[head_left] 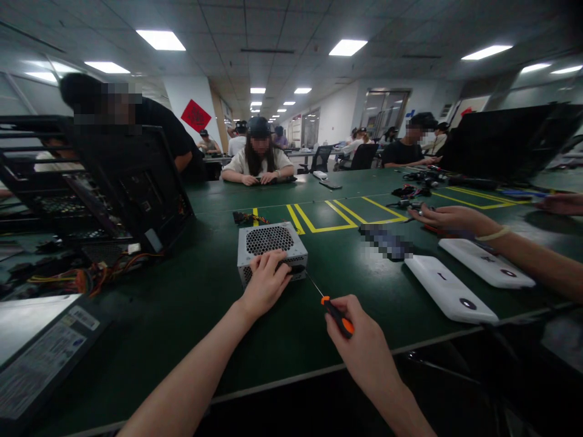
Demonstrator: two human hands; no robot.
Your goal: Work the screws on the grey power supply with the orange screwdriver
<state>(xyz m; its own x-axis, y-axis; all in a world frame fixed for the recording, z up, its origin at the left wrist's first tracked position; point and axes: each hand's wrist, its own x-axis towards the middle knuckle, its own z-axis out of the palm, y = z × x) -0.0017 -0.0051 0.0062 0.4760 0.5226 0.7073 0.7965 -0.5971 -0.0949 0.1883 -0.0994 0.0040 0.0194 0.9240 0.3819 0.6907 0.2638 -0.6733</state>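
A grey metal computer power supply (298, 243) with a honeycomb grille on top lies on the green table. My left hand (266, 282) is closed over its near side, fingers bent and together beside a dark part at the near right corner. Held in my right hand (362, 334) is a screwdriver (337, 315) with a black and orange handle. Its thin shaft points up and left, the tip near that same corner; whether it touches a screw I cannot make out. A bundle of cables (248, 217) shows behind the power supply.
An open black computer case (146, 188) with loose wires (86, 279) stands left, and a labelled metal box (50, 358) nearer. On the right lie two white devices (450, 288) and a blurred dark item (385, 241). Another person's hand (455, 220) reaches in. Yellow tape (334, 228) marks the table.
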